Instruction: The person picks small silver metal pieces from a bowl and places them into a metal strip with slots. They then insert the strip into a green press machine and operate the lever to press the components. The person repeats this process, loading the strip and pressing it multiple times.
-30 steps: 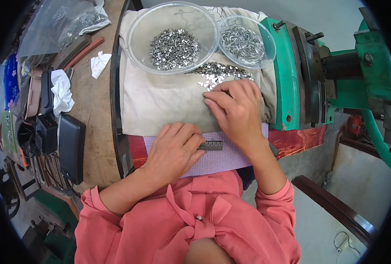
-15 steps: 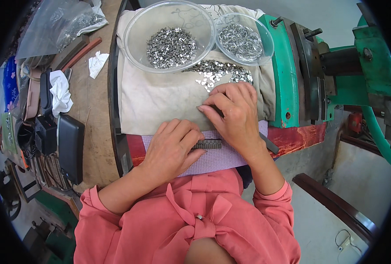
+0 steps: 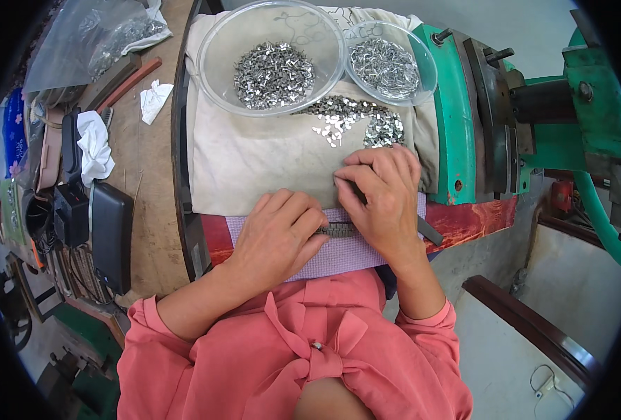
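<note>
The right hand (image 3: 386, 192), its grip unclear, has withdrawn from the silvery flat metal chips (image 3: 382, 128) toward the grey ridged metal strip (image 3: 340, 229) the left hand (image 3: 275, 227) pinches.

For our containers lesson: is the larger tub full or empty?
Part-filled: the larger tub holds metal pieces, its wall bare around them.

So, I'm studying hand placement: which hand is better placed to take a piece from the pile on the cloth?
Probably the right: the right hand is just on the near side of the pile. The left hand is farther off, and the strip juts from between its thumb and fingers.
</note>
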{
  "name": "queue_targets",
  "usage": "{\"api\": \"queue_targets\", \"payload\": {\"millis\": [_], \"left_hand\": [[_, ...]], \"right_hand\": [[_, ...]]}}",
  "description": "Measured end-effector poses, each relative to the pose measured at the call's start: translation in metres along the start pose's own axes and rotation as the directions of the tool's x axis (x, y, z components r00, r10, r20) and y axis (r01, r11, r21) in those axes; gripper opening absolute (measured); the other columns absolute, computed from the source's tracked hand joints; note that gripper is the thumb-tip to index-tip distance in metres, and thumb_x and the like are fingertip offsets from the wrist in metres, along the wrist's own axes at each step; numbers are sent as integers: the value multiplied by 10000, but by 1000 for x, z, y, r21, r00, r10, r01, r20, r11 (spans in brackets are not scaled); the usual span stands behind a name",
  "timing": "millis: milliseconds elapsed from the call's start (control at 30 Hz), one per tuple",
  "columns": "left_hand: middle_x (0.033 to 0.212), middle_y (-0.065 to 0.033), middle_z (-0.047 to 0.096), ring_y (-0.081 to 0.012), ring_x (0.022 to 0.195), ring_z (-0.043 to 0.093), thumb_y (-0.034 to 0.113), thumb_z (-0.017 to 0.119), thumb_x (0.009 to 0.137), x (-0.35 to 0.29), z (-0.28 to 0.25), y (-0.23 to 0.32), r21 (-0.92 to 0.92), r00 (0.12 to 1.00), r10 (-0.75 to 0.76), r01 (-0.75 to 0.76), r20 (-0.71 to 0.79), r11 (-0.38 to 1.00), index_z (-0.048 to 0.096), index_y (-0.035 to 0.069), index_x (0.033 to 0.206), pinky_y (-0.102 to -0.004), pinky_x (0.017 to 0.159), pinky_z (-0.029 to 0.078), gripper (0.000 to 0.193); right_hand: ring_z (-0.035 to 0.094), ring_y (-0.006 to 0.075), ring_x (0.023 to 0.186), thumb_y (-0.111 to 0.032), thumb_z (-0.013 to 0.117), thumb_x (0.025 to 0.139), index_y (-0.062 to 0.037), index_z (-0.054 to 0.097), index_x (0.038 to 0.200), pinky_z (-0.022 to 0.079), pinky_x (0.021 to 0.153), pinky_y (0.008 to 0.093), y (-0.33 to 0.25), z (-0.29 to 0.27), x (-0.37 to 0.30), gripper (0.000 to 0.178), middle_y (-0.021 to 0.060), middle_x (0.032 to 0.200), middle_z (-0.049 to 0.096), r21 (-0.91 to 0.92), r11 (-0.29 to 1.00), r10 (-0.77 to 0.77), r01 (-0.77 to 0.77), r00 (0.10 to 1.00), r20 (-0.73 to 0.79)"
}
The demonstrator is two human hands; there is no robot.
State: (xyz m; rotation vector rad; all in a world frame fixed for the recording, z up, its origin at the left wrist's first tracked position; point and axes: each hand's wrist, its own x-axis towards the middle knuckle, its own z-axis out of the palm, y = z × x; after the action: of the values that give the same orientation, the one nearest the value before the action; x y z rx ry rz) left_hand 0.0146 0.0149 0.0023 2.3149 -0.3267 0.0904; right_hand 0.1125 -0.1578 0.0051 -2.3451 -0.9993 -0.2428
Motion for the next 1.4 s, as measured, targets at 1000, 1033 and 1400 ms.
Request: {"api": "queue_targets", "payload": {"millis": [1000,1033,1400], "left_hand": [[929,-46,637,-262,854,584,116,812,689,2,0,5,29,999,35,-35,18,999,652,86,907,-374,733,416,272],[925,-44,636,-260,854,585,111,806,694,2,1,5,27,999,38,-38,16,999,652,85,906,-374,735,417,264],[912,-37,629,-246,859,590,81,766,725,2,5,8,95,996,91,-92,10,991,640,82,883,-375,764,435,202]], "right_hand": [[585,214,906,-102,799,674,-113,707,837,405,942,415,-11,-34,-34,188,-1,946,630,149,989,-11,-12,988,151],[587,211,904,-104,801,676,-115,709,838,404,945,418,-15,-36,-37,187,-2,952,633,141,990,-1,-20,989,149],[590,231,832,-98,786,740,-110,718,873,417,853,396,5,-25,-14,150,15,848,613,121,992,45,-44,999,-7]]}}
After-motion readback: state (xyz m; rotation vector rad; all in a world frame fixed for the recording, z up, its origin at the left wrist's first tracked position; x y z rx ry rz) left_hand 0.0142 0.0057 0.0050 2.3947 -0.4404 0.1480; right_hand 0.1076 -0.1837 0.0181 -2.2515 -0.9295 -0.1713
